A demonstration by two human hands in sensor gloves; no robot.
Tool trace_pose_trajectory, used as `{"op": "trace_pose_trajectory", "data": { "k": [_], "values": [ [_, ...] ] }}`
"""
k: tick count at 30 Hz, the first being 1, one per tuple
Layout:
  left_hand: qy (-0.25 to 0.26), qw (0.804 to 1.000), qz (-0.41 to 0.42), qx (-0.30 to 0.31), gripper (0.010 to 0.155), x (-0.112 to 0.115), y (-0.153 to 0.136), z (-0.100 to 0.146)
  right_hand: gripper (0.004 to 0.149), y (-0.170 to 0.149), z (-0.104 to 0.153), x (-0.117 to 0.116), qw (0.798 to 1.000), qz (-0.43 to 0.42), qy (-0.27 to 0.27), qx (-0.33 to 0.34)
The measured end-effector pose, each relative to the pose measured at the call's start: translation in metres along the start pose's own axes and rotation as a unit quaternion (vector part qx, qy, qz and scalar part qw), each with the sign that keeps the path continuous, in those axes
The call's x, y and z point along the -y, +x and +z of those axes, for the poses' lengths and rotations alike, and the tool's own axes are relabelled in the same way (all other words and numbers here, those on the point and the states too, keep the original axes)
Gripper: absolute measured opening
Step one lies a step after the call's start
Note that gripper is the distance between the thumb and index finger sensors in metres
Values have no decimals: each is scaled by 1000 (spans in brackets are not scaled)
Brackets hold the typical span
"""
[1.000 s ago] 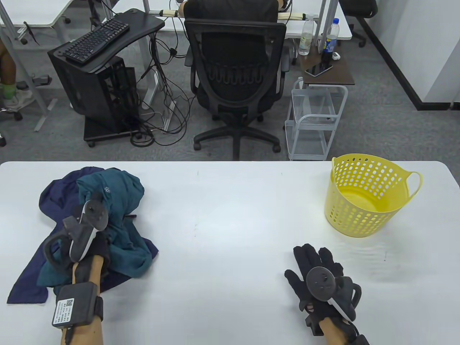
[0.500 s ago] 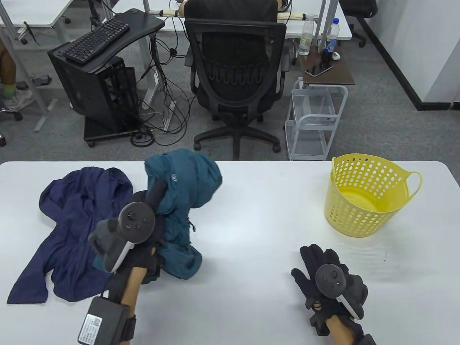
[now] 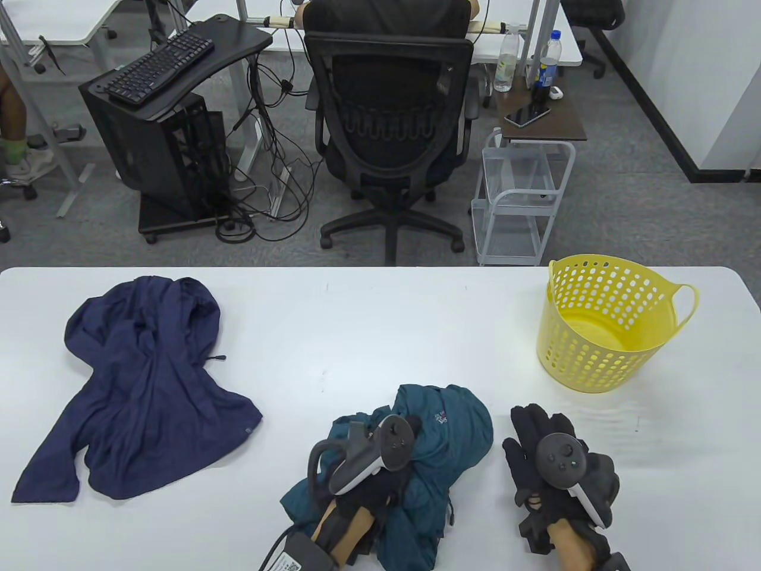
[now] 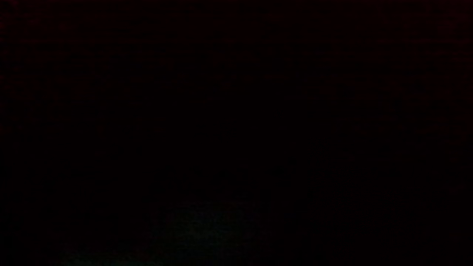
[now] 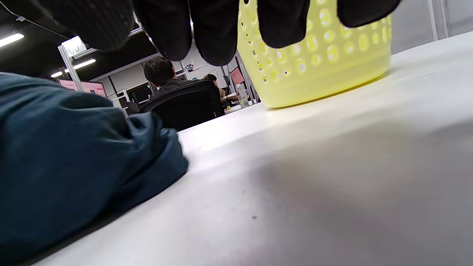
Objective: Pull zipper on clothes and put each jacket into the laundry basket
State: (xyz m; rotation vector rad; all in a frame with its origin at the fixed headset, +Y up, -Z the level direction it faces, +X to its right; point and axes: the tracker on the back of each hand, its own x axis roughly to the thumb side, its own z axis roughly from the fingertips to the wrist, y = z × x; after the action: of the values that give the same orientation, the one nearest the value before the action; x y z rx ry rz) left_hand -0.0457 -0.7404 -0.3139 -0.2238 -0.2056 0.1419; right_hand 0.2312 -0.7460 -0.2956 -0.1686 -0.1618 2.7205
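Gripping the teal jacket point(image 3: 443, 443) near the front edge of the table point(image 3: 368, 333), the left hand point(image 3: 380, 482) sits half buried in the bunched cloth; its fingers are hidden under the tracker and the folds, so the hold is a judgement from how the fabric gathers round the glove. The right hand point(image 3: 544, 452) lies flat just beside the jacket, fingers straight and a little spread, holding nothing. The navy jacket point(image 3: 142, 386) is spread out well apart at the table's left, and the yellow basket point(image 3: 606, 327) stands empty at the far right.

The teal jacket is crumpled, and its zipper cannot be made out; pulling before the front is laid flat would likely snag the slider in a fold or drag the whole garment along the table. A one-handed pull, with nothing pinning the hem, risks the same.

The left wrist view is wholly black, probably smothered by cloth, and adds nothing. The right wrist view shows what the table view cannot: the right fingertips point(image 5: 216, 33) hang clear above the tabletop, with the jacket's edge resting on the surface just beside them.
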Motion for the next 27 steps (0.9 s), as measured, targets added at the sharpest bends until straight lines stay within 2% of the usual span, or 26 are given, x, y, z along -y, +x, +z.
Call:
{"op": "trace_pose_trajectory", "data": {
  "k": [2,4,6,9,11,12,14,16,18,23,25,27],
  "values": [
    [-17,1000,-26,0,71,14,4,-2,60,1,-1,-2,1000,3,6,2],
    [-12,999,-47,9,78,13,8,3,60,1,-2,-4,1000,6,11,2],
    [-31,999,-22,22,88,7,5,7,60,2,-2,-4,1000,5,9,1],
    [-59,996,45,44,91,-18,-11,17,62,3,0,2,1000,-2,-4,3],
    [-33,996,75,39,89,-38,-27,27,62,5,1,6,1000,-14,-19,6],
    [-4,996,81,28,87,-49,-38,34,62,6,2,9,999,-23,-23,8],
    [44,996,82,-4,80,-58,-57,42,59,11,4,11,999,-32,-28,7],
    [87,992,77,-43,75,-57,-80,48,60,17,8,9,999,-40,-18,-4],
    [116,988,76,-72,70,-47,-101,49,67,26,12,2,996,-65,34,-43],
    [77,989,76,-98,66,-35,-120,52,110,46,11,-26,978,-112,164,-69],
    [84,989,84,-91,66,-34,-119,53,120,52,5,-36,979,-74,173,-74],
    [75,990,85,-83,67,-33,-115,54,120,55,0,-41,981,-46,172,-78]
  ]
}}
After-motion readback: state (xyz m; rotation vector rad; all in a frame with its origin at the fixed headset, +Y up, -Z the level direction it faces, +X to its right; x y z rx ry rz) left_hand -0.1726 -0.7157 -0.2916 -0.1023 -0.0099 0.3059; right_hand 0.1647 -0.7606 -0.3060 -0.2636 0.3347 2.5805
